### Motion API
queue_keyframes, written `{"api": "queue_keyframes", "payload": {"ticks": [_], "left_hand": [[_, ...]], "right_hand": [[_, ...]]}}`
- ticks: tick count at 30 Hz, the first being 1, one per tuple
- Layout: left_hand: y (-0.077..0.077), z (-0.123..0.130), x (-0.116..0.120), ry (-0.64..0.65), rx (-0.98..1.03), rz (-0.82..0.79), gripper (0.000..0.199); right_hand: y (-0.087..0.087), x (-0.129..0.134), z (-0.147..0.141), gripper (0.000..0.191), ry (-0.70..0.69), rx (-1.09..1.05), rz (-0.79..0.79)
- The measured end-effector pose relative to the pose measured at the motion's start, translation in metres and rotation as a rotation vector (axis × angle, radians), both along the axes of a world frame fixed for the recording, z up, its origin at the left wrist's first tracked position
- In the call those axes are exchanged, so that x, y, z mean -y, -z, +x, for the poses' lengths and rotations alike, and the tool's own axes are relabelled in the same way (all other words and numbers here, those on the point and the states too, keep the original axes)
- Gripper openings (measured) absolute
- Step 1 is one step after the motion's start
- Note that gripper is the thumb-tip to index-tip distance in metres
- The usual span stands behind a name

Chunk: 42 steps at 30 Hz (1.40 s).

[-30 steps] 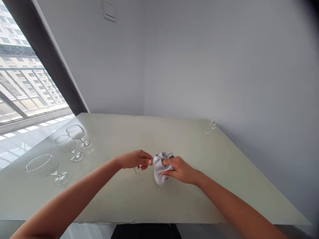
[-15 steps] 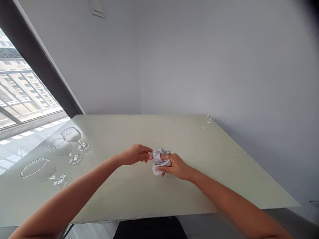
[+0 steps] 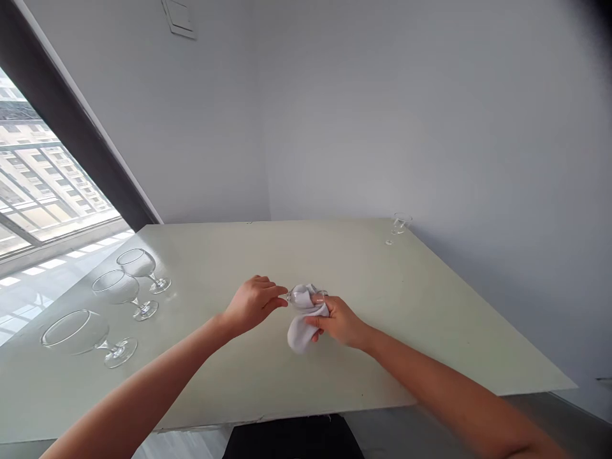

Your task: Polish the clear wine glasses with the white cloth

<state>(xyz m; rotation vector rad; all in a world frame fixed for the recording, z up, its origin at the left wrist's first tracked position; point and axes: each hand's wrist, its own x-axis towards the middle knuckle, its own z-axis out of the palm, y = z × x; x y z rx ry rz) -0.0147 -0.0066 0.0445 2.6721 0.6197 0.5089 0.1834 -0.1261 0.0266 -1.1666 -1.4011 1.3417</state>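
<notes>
Over the middle of the table a wine glass (image 3: 300,297) lies tilted on its side, its bowl toward the right. My left hand (image 3: 255,302) pinches it by the stem end; the foot is hidden behind the fingers. A pale cloth (image 3: 301,333) is bunched in my right hand (image 3: 337,322), whose fingers reach inside the bowl and press part of the cloth there. The rest of the cloth hangs below the glass.
Several-piece glassware is around: three wine glasses (image 3: 117,288) stand along the table's left side, and a small glass (image 3: 400,223) stands at the far right corner. The pale table (image 3: 430,357) meets grey walls; a window (image 3: 52,166) is on the left.
My left hand has turned, its fingers now closer together on the stem. More of the bowl shows, and the loose part of the cloth has swung lower.
</notes>
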Motion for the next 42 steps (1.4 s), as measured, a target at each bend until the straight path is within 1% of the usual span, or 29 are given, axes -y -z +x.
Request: {"api": "queue_keyframes", "payload": {"ticks": [2, 4, 5, 7, 8, 10, 11, 12, 13, 15, 16, 17, 19, 21, 22, 23, 25, 26, 27, 29, 30, 31, 32, 33, 35, 37, 39, 40, 42], "left_hand": [[-0.001, -0.003, 0.0, 0.037, -0.044, -0.431, 0.031], [0.003, -0.006, 0.001, 0.123, -0.084, -0.842, 0.033], [0.007, -0.006, 0.002, 0.16, -0.086, -1.007, 0.034], [0.017, -0.006, 0.003, 0.191, -0.034, -1.25, 0.035], [0.022, -0.006, 0.004, 0.18, 0.014, -1.339, 0.036], [0.031, -0.005, 0.006, 0.129, 0.121, -1.46, 0.037], [0.034, -0.004, 0.007, 0.082, 0.175, -1.482, 0.036], [0.035, -0.003, 0.008, 0.02, 0.22, -1.473, 0.035], [0.035, -0.002, 0.008, -0.054, 0.248, -1.428, 0.034], [0.033, 0.002, 0.009, -0.197, 0.245, -1.251, 0.031], [0.031, 0.005, 0.009, -0.25, 0.217, -1.144, 0.029], [0.029, 0.009, 0.011, -0.285, 0.179, -1.041, 0.028], [0.026, 0.017, 0.015, -0.328, 0.07, -0.865, 0.026], [0.025, 0.024, 0.021, -0.342, -0.02, -0.673, 0.026], [0.024, 0.026, 0.024, -0.332, -0.04, -0.552, 0.027], [0.023, 0.027, 0.027, -0.305, -0.038, -0.419, 0.028], [0.023, 0.028, 0.033, -0.219, 0.017, -0.165, 0.025], [0.022, 0.027, 0.034, -0.18, 0.042, -0.074, 0.024], [0.022, 0.026, 0.035, -0.15, 0.06, -0.018, 0.022], [0.023, 0.025, 0.036, -0.131, 0.089, 0.006, 0.021], [0.024, 0.025, 0.036, -0.139, 0.102, -0.019, 0.022], [0.025, 0.025, 0.035, -0.154, 0.116, -0.058, 0.023], [0.027, 0.027, 0.034, -0.178, 0.13, -0.106, 0.023], [0.028, 0.028, 0.033, -0.212, 0.143, -0.16, 0.023], [0.031, 0.033, 0.03, -0.3, 0.177, -0.263, 0.027], [0.032, 0.04, 0.026, -0.381, 0.225, -0.354, 0.036], [0.033, 0.046, 0.022, -0.424, 0.279, -0.444, 0.047], [0.032, 0.049, 0.021, -0.436, 0.309, -0.485, 0.05], [0.031, 0.054, 0.019, -0.45, 0.377, -0.556, 0.053]], "right_hand": [[-0.005, 0.0, 0.008, 0.016, -0.111, 0.319, 0.226], [-0.01, -0.004, 0.018, 0.026, -0.211, 0.621, 0.47], [-0.013, -0.006, 0.024, 0.034, -0.236, 0.739, 0.572], [-0.017, -0.012, 0.037, 0.046, -0.22, 0.882, 0.707], [-0.019, -0.014, 0.045, 0.049, -0.183, 0.913, 0.734], [-0.022, -0.016, 0.061, 0.053, -0.051, 0.93, 0.732], [-0.024, -0.015, 0.068, 0.054, 0.041, 0.93, 0.714], [-0.025, -0.014, 0.073, 0.055, 0.136, 0.933, 0.693], [-0.026, -0.012, 0.077, 0.054, 0.223, 0.948, 0.675], [-0.029, -0.007, 0.075, 0.05, 0.342, 1.006, 0.674], [-0.029, -0.005, 0.069, 0.047, 0.354, 1.037, 0.687], [-0.029, -0.004, 0.061, 0.045, 0.331, 1.057, 0.713], [-0.028, -0.004, 0.039, 0.042, 0.193, 1.034, 0.768], [-0.026, -0.008, 0.018, 0.038, 0.032, 0.946, 0.799], [-0.026, -0.012, 0.01, 0.034, -0.01, 0.901, 0.79], [-0.026, -0.016, 0.006, 0.029, -0.017, 0.864, 0.759], [-0.03, -0.024, 0.007, 0.025, 0.044, 0.801, 0.637], [-0.032, -0.029, 0.011, 0.025, 0.075, 0.754, 0.543], [-0.034, -0.034, 0.017, 0.026, 0.087, 0.683, 0.433], [-0.035, -0.044, 0.03, 0.029, 0.054, 0.452, 0.196], [-0.033, -0.049, 0.036, 0.03, 0.04, 0.3, 0.088], [-0.029, -0.053, 0.039, 0.031, 0.056, 0.137, -0.008], [-0.023, -0.058, 0.041, 0.031, 0.113, -0.029, -0.084], [-0.016, -0.061, 0.04, 0.029, 0.203, -0.187, -0.143], [-0.003, -0.066, 0.033, 0.023, 0.416, -0.448, -0.213], [0.006, -0.067, 0.019, 0.021, 0.565, -0.598, -0.199], [0.01, -0.064, 0.004, 0.022, 0.609, -0.599, -0.072], [0.011, -0.062, -0.003, 0.025, 0.621, -0.537, 0.022], [0.011, -0.059, -0.014, 0.033, 0.672, -0.299, 0.224]]}}
